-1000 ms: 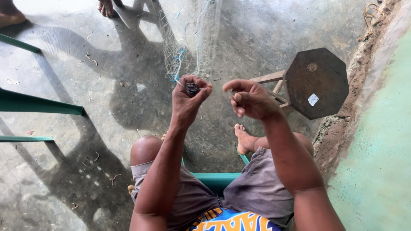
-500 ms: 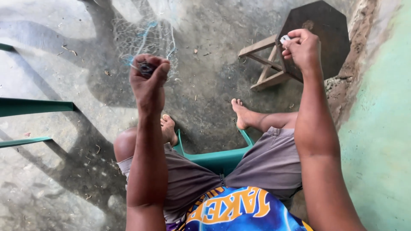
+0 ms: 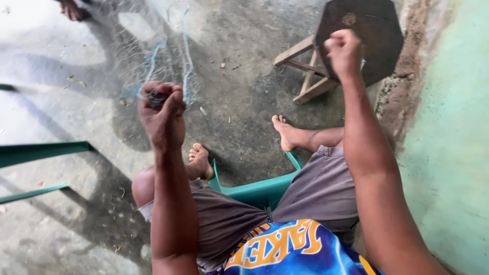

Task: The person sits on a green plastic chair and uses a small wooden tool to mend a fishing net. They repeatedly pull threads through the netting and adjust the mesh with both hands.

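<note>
My left hand [image 3: 162, 109] is raised in front of me, shut on a small dark lump at the edge of a fine, pale fishing net [image 3: 153, 56] with blue strands. The net stretches away from that hand over the concrete floor. My right hand [image 3: 344, 51] is a closed fist held high and far to the right, over a dark stool [image 3: 377, 25]. Nothing shows in the fist, and no thread is visible between the hands. I sit on a green plastic chair [image 3: 254, 191] with bare feet on the floor.
The dark octagonal stool has pale wooden legs [image 3: 305, 71] and stands by a green wall [image 3: 453, 127] on the right. Green bars [image 3: 41, 153] stick in from the left. Another person's foot [image 3: 71, 9] is at the top left.
My right hand has pulled away from my left hand, up and to the right over the stool. My left hand stays shut on the net's dark lump.
</note>
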